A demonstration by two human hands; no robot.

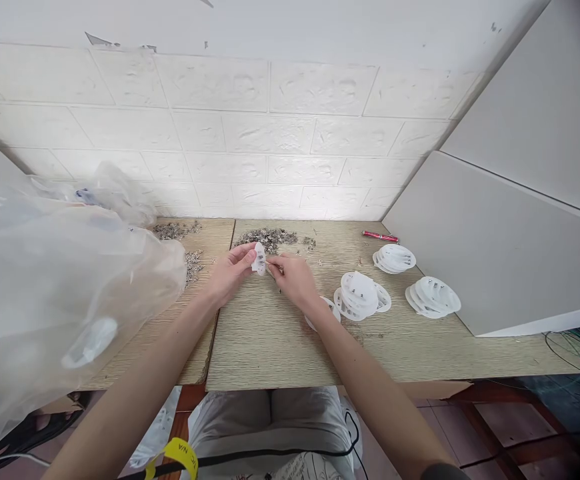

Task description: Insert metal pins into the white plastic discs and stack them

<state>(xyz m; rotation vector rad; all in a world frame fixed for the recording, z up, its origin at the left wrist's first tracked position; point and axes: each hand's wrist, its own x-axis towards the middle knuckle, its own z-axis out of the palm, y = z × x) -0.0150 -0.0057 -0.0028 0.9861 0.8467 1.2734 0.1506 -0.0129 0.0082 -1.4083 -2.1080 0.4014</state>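
My left hand (pixel 233 272) grips a white plastic disc (pixel 259 259) by its left side, thumb in front, and the disc is tilted nearly upright. Small dark metal bits show on its face. Close to the disc's right edge is my right hand (pixel 293 277), its fingers pinched together; whatever is in them is too small to make out. A heap of small metal parts (pixel 270 238) lies just behind both hands. Under my right forearm another white disc is partly hidden.
Stacks of white discs (pixel 360 295) stand on the right of the wooden table (pixel 265 347), with more by the grey panel (pixel 510 247). A red pen (pixel 380 236) lies behind them. A big clear plastic bag (pixel 70 280) covers the left. More metal parts (pixel 193 265) lie beside it.
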